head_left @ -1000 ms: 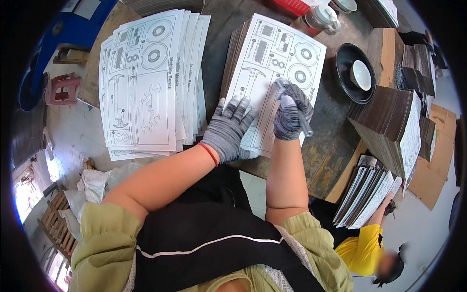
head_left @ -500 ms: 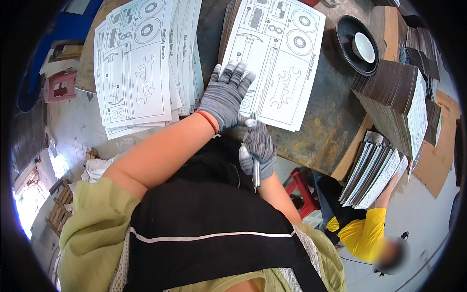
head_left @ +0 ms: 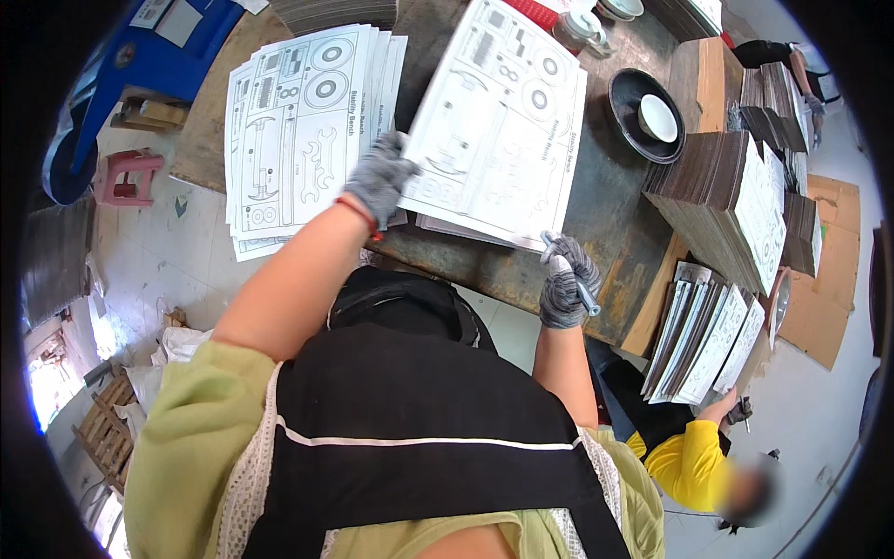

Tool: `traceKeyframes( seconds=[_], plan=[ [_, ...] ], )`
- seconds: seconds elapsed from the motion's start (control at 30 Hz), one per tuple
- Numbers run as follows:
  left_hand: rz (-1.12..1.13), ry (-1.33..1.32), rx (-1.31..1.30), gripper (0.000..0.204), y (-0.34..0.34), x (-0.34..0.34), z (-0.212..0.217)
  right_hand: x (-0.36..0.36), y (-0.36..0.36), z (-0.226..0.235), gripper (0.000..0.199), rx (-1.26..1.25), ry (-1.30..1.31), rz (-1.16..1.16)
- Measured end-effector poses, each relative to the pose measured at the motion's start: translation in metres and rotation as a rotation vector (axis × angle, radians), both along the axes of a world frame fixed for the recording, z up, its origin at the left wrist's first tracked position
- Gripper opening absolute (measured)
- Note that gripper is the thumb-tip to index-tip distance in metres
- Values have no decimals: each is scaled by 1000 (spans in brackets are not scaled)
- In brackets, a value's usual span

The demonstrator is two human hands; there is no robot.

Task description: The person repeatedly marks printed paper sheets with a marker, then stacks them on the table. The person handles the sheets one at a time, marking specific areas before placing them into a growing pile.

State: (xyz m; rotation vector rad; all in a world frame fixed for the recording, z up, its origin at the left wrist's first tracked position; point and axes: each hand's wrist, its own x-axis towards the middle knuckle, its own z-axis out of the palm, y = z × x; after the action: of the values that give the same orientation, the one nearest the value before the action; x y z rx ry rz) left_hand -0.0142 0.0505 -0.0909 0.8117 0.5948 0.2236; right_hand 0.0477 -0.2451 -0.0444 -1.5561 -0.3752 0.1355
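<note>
A white printed sheet [head_left: 503, 121] with line drawings is raised at a tilt over its stack [head_left: 456, 228] on the worn table [head_left: 615, 233]. My left hand [head_left: 377, 177], in a grey glove, grips the sheet's lower left edge. My right hand [head_left: 563, 284], also gloved, is closed around a slim silver tool [head_left: 585, 296] and touches the sheet's lower right corner near the table's front edge. A second fanned stack of the same printed sheets [head_left: 298, 130] lies just left of my left hand.
A black bowl [head_left: 652, 112] holding a white cup sits at the back right. Piles of brown card [head_left: 726, 196] stand to the right. Lower right, a person in yellow [head_left: 689, 456] holds upright sheets [head_left: 708, 335]. A red stool [head_left: 126, 177] stands on the floor at left.
My left hand went from pressing flat on the stack to gripping the top sheet's edge. My right hand dropped below the table edge, then came up to the sheet's corner. The sheet is now lifted.
</note>
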Motion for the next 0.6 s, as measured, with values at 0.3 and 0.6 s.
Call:
traceKeyframes(
  seconds=[0.3,0.6],
  plan=[
    [210,427,586,44,229,-239,-11,17,20,-11,15,-8,67,10],
    [-688,215,1680,94,-27,-1,55,100,86,-56,20,448,250,18]
  ],
)
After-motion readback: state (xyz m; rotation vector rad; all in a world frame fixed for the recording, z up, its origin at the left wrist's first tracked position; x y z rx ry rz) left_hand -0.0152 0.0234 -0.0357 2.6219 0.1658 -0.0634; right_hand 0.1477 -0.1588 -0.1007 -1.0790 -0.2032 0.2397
